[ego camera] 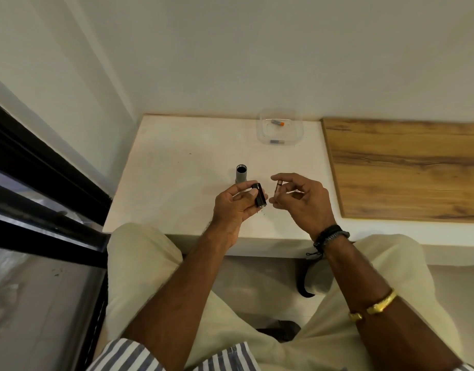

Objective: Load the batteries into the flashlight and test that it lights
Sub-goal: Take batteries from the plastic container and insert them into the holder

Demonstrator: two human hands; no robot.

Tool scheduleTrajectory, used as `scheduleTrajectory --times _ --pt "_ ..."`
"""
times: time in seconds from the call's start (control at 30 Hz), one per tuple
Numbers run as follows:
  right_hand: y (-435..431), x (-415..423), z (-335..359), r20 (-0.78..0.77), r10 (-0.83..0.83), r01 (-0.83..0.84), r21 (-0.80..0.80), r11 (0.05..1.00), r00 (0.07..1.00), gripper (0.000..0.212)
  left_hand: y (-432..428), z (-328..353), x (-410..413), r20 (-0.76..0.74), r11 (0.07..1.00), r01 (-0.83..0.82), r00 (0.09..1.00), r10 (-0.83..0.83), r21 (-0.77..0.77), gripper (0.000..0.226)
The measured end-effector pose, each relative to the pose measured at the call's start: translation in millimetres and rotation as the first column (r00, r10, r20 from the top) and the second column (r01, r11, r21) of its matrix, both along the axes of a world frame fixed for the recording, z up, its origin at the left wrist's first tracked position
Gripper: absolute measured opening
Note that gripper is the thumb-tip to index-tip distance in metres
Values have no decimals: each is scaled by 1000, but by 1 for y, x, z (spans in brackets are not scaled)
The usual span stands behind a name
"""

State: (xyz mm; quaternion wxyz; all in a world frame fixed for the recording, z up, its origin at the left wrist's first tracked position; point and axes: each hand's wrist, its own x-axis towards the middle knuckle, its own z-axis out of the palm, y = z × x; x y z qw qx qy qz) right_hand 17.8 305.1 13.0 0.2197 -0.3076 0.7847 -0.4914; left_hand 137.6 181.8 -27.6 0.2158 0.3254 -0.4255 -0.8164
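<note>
While the flashlight body point(241, 174) stands upright on the white table point(177, 162) with its open mouth facing up, just beyond our hands, we hold the two pieces that must go together first. Our left hand point(234, 207) is curled around a black battery holder point(258, 195), thumb across its near side and fingers behind, tilted so one end faces toward the right hand; we judge this keeps its slots reachable. Our right hand point(301, 200) pinches a single small battery point(278, 186) between thumb and forefinger, upright and just beside the holder but not yet touching it, the other fingers loosely bent and holding nothing we can make out. Holding the battery by its two ends seems meant to let us check its polarity before sliding it in, though its markings are too small to read. At the far side of the table a clear plastic container point(280, 127) holds two more batteries, one with an orange end point(277, 122) and another point(276, 141) near its front wall, well apart from our hands. A wooden board point(407, 167) lies to the right. Loading looks barely begun; we cannot tell whether any cell sits in the holder.
</note>
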Motion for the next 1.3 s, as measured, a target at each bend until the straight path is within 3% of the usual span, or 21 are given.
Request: scheduleTrajectory --times 0.1,0.2,0.37,0.57,0.67,0.77,0.83,0.97,1.07,1.17,1.3 --pt "1 4 -2 34 -52 56 -96 994 998 23 1 0 -1 -12 996 37 999 -36 82 20" --pt "1 7 -1 -27 -52 49 -125 991 998 21 1 0 -1 -48 984 67 997 -60 163 20" --pt "1 11 2 -284 13 -35 -71 997 959 19 -1 0 0 -63 982 30 998 -19 185 22" --pt "-2 10 5 -417 187 -175 67 982 890 17 0 1 3 -46 991 52 998 -47 119 20" --pt "-2 4 5 -266 169 -160 56 986 949 19 2 2 4 -63 989 106 993 -100 103 22" --pt "1 -2 6 75 137 -133 -57 990 988 25 2 4 4 -78 984 149 987 -142 96 20" --pt "1 -3 6 269 140 -115 -108 988 953 22 2 5 4 -83 980 181 981 -174 86 20" --pt "-3 -6 5 475 119 -104 -58 993 872 26 0 5 3 -57 975 204 978 -200 85 22" --pt "-8 -11 3 545 64 -103 40 994 836 34 1 5 2 -27 973 213 977 -212 92 22" --pt "-12 -12 -2 477 28 -95 117 989 879 30 4 3 -1 4 976 207 978 -208 71 27" --pt "-15 -18 0 480 110 -140 27 990 870 24 6 -1 -3 11 986 68 997 -70 153 24"
